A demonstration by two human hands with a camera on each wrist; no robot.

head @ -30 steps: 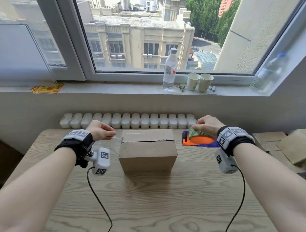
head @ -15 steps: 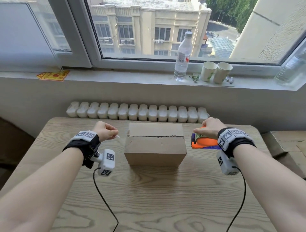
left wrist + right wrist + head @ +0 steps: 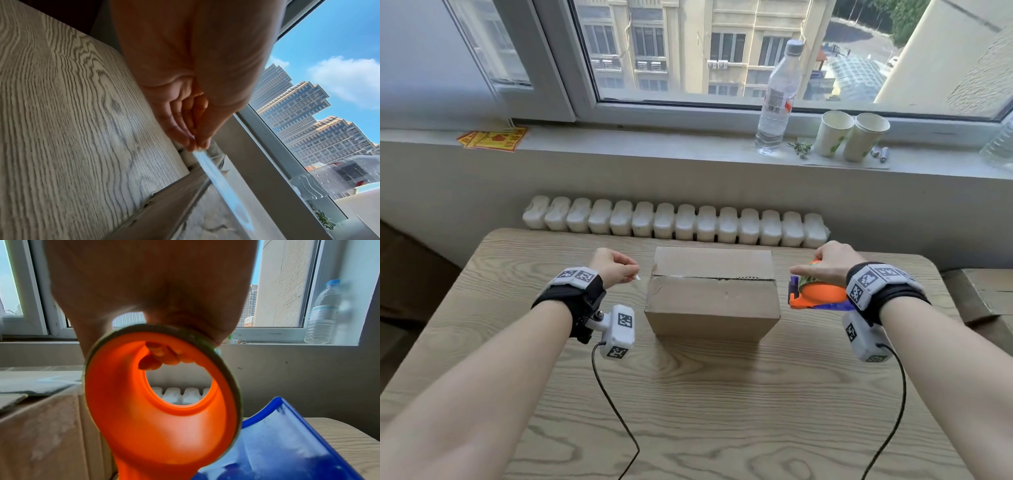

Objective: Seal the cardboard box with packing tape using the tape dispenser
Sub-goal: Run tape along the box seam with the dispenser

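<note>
A clear strip of packing tape [image 3: 213,172] is stretched over the closed brown cardboard box [image 3: 712,294] at mid-worktop; next it must be lowered onto the seam. The left hand [image 3: 613,269] pinches the tape's end beside the box, while the right hand [image 3: 828,262] closes its grip on the orange-and-blue tape dispenser [image 3: 818,296] opposite.
</note>
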